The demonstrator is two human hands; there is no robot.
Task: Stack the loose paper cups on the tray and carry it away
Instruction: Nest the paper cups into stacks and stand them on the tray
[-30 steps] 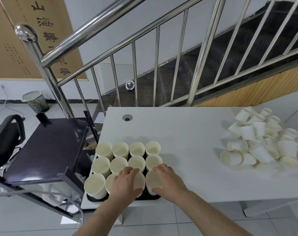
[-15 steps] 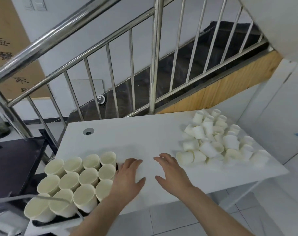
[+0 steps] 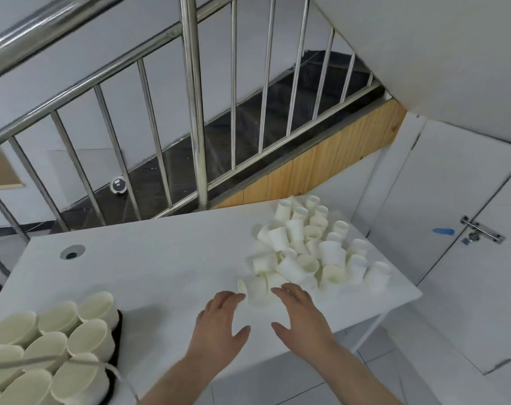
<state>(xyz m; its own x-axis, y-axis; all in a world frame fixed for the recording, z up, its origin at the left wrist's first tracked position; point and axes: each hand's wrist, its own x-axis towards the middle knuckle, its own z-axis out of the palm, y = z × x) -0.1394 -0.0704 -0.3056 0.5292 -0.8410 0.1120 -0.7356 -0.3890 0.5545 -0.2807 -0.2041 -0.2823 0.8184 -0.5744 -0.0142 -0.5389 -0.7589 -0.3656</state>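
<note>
— So, both hands have left the tray (image 3: 117,343)?
— Yes. Left hand (image 3: 219,323) and right hand (image 3: 302,315), fingers spread and empty, now reach the loose cups (image 3: 304,249) on the desk (image 3: 161,267).

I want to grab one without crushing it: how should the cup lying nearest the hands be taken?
That nearest cup lies on its side, mouth facing left. Probably best to wrap its side wall from above, near the stiffer rim, with the left hand.
</note>
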